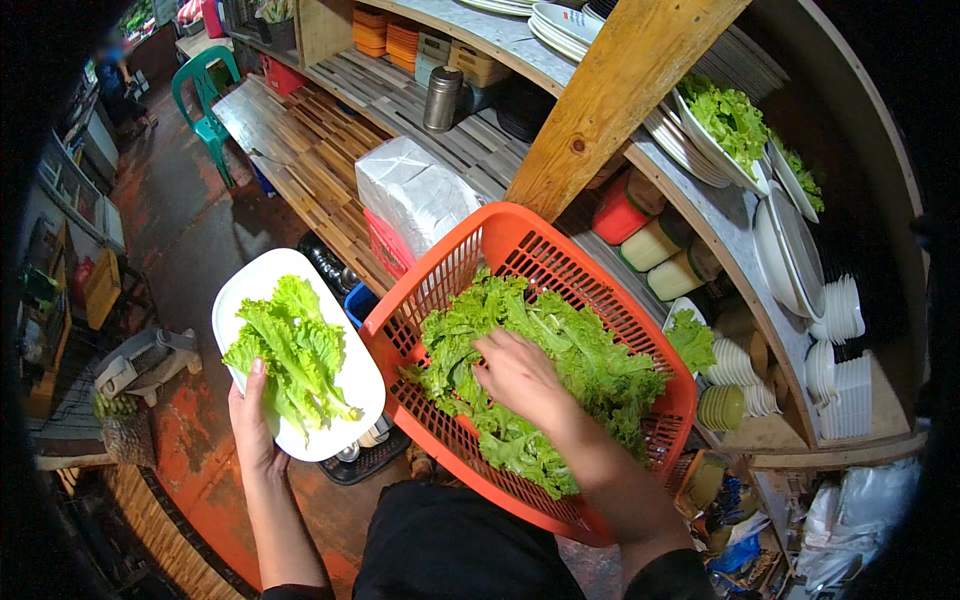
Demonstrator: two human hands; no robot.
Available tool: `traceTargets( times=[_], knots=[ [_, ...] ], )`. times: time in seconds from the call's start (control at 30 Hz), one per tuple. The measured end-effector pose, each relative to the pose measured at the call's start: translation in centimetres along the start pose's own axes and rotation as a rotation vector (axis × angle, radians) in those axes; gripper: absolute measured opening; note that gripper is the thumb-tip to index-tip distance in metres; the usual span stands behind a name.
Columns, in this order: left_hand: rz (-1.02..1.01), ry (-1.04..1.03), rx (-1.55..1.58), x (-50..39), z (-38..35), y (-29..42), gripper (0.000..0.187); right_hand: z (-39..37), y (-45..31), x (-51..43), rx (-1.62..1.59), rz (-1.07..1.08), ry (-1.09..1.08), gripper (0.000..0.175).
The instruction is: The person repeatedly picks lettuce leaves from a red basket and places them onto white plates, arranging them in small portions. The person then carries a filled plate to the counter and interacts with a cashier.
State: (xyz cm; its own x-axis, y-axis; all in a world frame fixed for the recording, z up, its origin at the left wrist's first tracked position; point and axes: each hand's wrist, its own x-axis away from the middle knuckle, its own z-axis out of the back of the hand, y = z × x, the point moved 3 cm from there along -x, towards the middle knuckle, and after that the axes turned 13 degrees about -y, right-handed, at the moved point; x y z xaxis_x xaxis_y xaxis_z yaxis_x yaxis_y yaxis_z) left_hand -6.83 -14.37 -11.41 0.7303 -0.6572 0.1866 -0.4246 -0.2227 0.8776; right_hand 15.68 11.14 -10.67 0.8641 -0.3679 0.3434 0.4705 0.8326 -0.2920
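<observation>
My left hand (259, 424) grips the near left rim of a white oval plate (352, 375), thumb on top. Several green lettuce leaves (296, 341) lie on that plate, with bare white around them. To the right, an orange-red plastic basket (457, 472) with slotted walls holds a heap of loose leaf lettuce (555, 330). My right hand (521, 375) reaches over the near rim into this heap. Its fingers are curled down among the leaves, and the fingertips are partly hidden, so whether they hold a leaf is unclear.
A wooden post (600, 105) rises behind the basket. Plates of lettuce (724, 124) and stacked bowls (840, 307) fill the right shelf. A plastic-wrapped package (416, 191) sits on the wooden bench (300, 165). Further off are a green chair (206, 112) and a person (116, 82).
</observation>
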Motion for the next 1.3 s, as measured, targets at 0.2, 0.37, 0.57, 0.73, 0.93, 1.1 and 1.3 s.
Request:
traceTargets(
  times=[0.2, 0.37, 0.57, 0.73, 0.93, 1.1, 1.3],
  knots=[
    [0.012, -0.014, -0.001, -0.2, -0.8, 0.8, 0.052, -4.2, 1.1, -3.0, 0.186, 0.108, 0.100, 0.026],
    [0.010, -0.001, 0.027, 0.0, 0.0, 0.0, 0.053, 0.6, 2.7, 5.1, 0.078, 0.041, 0.139, 0.021],
    [0.011, -0.009, -0.017, -0.5, -1.4, -0.1, 0.051, 0.0, 3.4, 5.0, 0.123, -0.104, -0.064, 0.035],
    [0.039, -0.067, -0.044, -0.9, -2.6, 0.4, 0.052, -4.6, 1.2, -5.3, 0.234, -0.041, 0.284, 0.034],
    [0.010, -0.027, -0.071, 0.1, -1.6, 1.0, 0.053, 0.9, 1.3, -1.9, 0.009, -0.135, 0.057, 0.028],
    [0.020, -0.030, -0.033, -0.1, -1.1, -0.3, 0.051, 1.4, 6.9, 4.8, -1.408, -0.070, -0.137, 0.031],
    [0.013, -0.015, -0.025, -0.2, -1.5, -0.3, 0.050, 0.1, 8.8, 7.4, -0.395, -0.395, -0.556, 0.040]
  ],
)
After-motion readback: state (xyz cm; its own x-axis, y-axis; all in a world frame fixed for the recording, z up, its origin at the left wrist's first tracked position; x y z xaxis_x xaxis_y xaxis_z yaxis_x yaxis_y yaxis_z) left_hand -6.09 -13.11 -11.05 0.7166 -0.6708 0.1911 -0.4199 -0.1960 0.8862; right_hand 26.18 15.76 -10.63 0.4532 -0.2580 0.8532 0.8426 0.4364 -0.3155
